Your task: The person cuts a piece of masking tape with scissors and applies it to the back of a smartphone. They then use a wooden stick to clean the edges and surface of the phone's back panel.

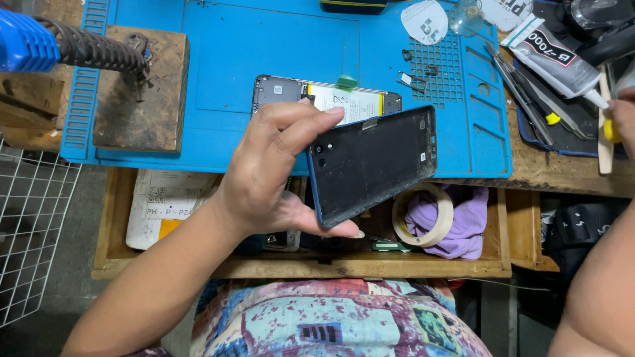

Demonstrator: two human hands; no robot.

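- Nearest the camera, the left hand (264,178) grips a dark phone back cover (372,165) by its short end: thumb under the lower edge, fingers curled over the top corner, so the hand is half closed around it.
- The cover is held in the air above the open drawer (304,264), inner face toward the camera. Its long axis runs away from the left hand toward the right and slightly upward, its free end over the counter's near edge.
- Just below that free end, in the drawer, lie a roll of tape (423,215) and a purple cloth (460,221).
- Just beyond the left hand's fingers, on the blue work mat (231,59), lies the opened phone body (327,99) with its pale battery showing, long axis roughly parallel to the cover.
- Far right, well apart from the cover, the right hand (623,119) is mostly out of view; it touches something yellow near a glue tube (552,56), but I cannot tell how far it is closed.
- Left of the left hand, at the far corner, a soldering iron stand (86,49) sits on a wooden block (142,89).
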